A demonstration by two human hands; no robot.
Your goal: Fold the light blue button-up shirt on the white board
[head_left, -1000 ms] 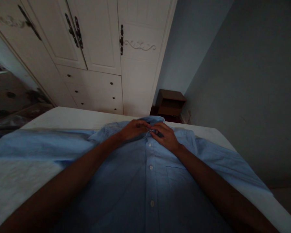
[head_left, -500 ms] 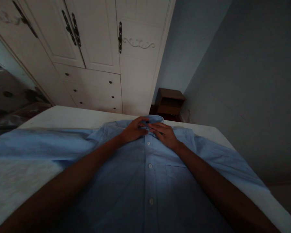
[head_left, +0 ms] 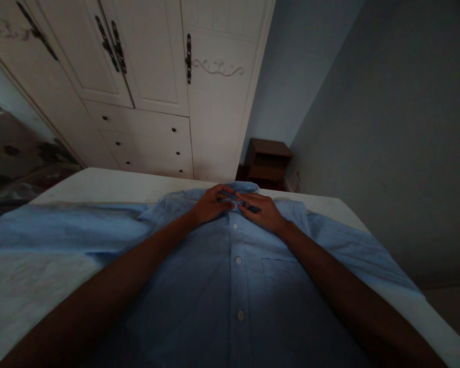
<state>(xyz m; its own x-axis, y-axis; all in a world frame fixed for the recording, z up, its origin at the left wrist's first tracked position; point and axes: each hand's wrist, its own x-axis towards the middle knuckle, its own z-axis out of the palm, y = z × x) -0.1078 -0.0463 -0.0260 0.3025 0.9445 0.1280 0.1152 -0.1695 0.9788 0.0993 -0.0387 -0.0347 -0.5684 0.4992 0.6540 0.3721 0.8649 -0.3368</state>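
A light blue button-up shirt (head_left: 199,266) lies front side up on a white table (head_left: 111,184), its sleeves spread to either side. At its collar (head_left: 249,186) both of my hands meet. My left hand (head_left: 212,204) has thumb and fingers bent around the left part of the collar, pinching the cloth. From the other side my right hand (head_left: 262,209) holds the collar front, its fingertips almost touching the left ones. What lies between the fingertips is too small and dark to make out. Below them a row of white buttons runs down the placket (head_left: 238,260).
A white wardrobe (head_left: 153,61) with dark handles and several drawers stands beyond the table. A small brown nightstand (head_left: 270,148) sits in the corner by the grey wall (head_left: 398,128). The table's far edge runs just behind the collar.
My right fingers have shifted slightly and the gap between its thumb and forefinger looks wider. Both hands remain at the collar, and the shirt lies as before.
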